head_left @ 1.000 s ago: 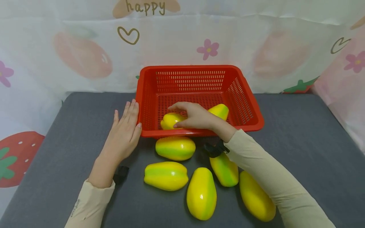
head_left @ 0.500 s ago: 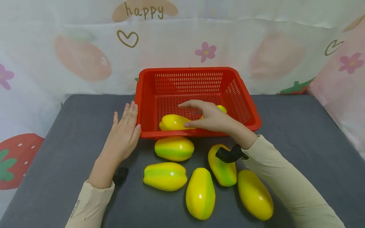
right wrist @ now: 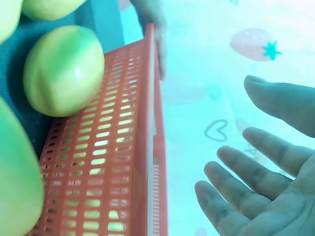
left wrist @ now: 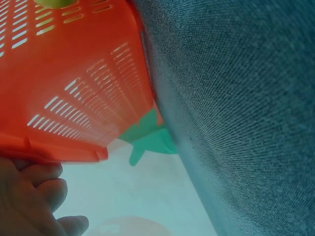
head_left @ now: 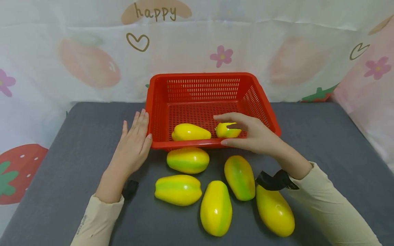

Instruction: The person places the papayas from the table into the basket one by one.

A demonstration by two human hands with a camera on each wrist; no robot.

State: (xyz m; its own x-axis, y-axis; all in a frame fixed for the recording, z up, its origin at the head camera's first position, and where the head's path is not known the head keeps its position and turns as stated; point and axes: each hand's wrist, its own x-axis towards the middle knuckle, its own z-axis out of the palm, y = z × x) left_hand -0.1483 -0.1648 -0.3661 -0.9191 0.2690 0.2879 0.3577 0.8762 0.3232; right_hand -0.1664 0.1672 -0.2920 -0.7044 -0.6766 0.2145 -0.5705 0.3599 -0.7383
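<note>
A red plastic basket with slotted walls stands at the back of the table. Inside, along its front wall, lie two yellow papayas: a left one and a right one with some green, partly behind my right hand. My left hand rests straight fingers against the basket's left rim; in the left wrist view its fingertips are at the rim. Over the front right rim hovers my right hand, fingers spread and loosely bent, palm bare in the right wrist view.
In front of the basket lie several more papayas: one by the front wall, one below it, one at the near middle, and two at the right, an upper one and a lower one. A printed cloth hangs behind.
My right hand has let go of the left papaya in the basket and moved right, over the right one, leaving the left one in full view. The left hand stays at the rim.
</note>
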